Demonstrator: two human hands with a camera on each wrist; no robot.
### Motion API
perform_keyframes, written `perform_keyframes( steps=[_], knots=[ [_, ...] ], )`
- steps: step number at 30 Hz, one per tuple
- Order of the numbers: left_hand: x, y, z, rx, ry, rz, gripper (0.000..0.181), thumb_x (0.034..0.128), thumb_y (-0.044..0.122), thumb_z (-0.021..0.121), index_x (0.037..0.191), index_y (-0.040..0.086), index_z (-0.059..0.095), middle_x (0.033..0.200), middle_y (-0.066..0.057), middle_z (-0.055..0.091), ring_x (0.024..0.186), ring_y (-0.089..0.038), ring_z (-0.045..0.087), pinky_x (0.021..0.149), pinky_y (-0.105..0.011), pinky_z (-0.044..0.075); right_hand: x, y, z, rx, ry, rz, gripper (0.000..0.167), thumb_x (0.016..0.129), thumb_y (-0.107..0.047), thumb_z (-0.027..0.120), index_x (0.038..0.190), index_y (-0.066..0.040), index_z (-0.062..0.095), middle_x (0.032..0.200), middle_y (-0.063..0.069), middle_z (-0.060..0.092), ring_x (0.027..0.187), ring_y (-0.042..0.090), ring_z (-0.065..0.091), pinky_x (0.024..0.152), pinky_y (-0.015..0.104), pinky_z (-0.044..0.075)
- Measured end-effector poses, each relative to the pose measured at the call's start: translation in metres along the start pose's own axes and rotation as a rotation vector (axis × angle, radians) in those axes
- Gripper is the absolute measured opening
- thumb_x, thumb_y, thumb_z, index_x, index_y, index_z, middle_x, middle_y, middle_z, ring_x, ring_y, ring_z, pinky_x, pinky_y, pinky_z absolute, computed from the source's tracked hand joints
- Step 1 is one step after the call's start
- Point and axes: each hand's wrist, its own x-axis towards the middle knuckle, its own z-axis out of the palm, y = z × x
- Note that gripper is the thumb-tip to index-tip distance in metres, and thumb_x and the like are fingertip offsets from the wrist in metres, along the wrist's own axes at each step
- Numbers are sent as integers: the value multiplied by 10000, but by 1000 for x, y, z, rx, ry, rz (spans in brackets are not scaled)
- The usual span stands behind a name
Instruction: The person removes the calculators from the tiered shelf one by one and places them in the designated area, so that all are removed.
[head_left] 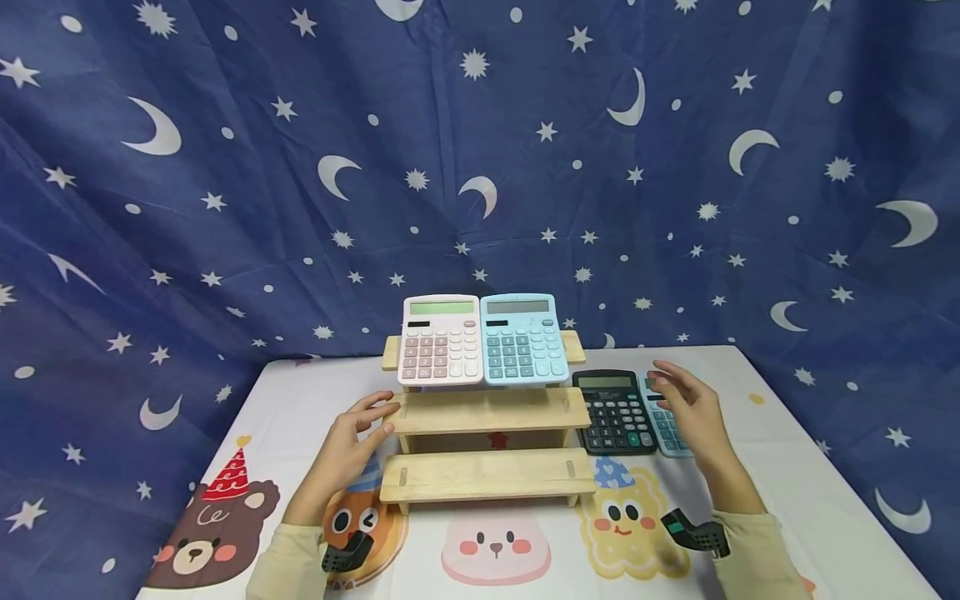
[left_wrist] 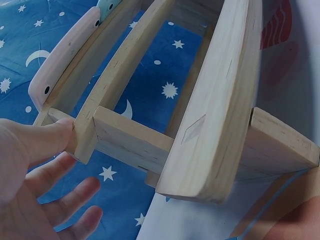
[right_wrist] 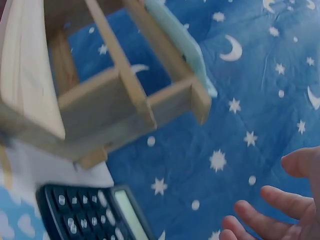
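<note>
A three-tier wooden shelf (head_left: 487, 475) stands on the table. On its top tier a pink calculator (head_left: 441, 342) and a light blue calculator (head_left: 523, 342) lean side by side. My left hand (head_left: 347, 443) holds the left end of the middle tier, thumb (left_wrist: 47, 136) on one side and index finger beneath, the other fingers spread loosely. My right hand (head_left: 696, 417) hovers over a second blue calculator (head_left: 672, 435), partly hiding it; its fingers are loosely bent and hold nothing. Beside that one, a black calculator (head_left: 615, 417) lies right of the shelf.
A white tablecloth (head_left: 780, 467) with cartoon figures covers the table. Behind it hangs a dark blue curtain (head_left: 480, 133) with moons and stars. Each wrist wears a black strap-on device, such as the right wrist camera (head_left: 697, 533).
</note>
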Motion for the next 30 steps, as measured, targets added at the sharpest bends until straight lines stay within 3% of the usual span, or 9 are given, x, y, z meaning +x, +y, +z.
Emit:
perform_keyframes(
  steps=[3,6,9,12,16,22,30],
  knots=[
    [0,-1,0,-1,0,-2,335,993,105,631,1309,-1,669,1490,-199,531,1423,-448,441,1026,-663,447,-2,-8,4,69,-49,-22,463,1081,-242,482,1459,26,488,1213,-97,691,982,-125,610,825,95,517],
    [-1,-2,0,-4,0,-4,338,991,94,632,1311,-6,665,1492,-202,528,1422,-453,438,1025,-668,445,-3,-15,8,130,-101,-30,494,1086,-258,470,1483,34,448,1139,-266,629,1005,-87,637,851,122,528],
    [-1,-3,-1,-2,-1,-7,343,989,87,630,1316,-10,660,1494,-207,523,1422,-455,434,1027,-673,441,-4,-24,15,155,-136,-24,499,1089,-277,459,1498,8,437,1189,-181,649,1022,-54,647,870,150,536],
    [-1,-3,-1,2,-2,-6,344,989,85,630,1317,-13,658,1494,-214,520,1422,-457,432,1028,-679,437,-5,-32,25,164,-154,-13,486,1089,-292,456,1501,-33,448,1308,29,671,1024,-43,648,885,181,541],
    [0,-3,-2,4,-4,4,342,993,88,627,1318,-11,658,1495,-222,517,1421,-460,435,1025,-674,443,-5,-39,40,192,-184,-10,482,1092,-280,453,1504,-32,445,1401,268,587,1032,-29,651,886,179,539],
    [3,-1,-1,-1,-5,7,339,998,96,623,1319,-5,660,1494,-211,522,1425,-451,438,1028,-668,445,-4,-47,57,238,-232,-24,467,1088,-229,464,1514,-39,431,1433,274,556,1086,32,650,892,177,528],
    [0,-1,0,0,-3,10,336,997,100,626,1313,-4,664,1487,-206,530,1417,-460,443,1023,-676,444,-7,-49,75,248,-299,-57,486,1071,-168,497,1539,-77,402,1464,253,521,1167,217,639,900,270,561]
  ],
)
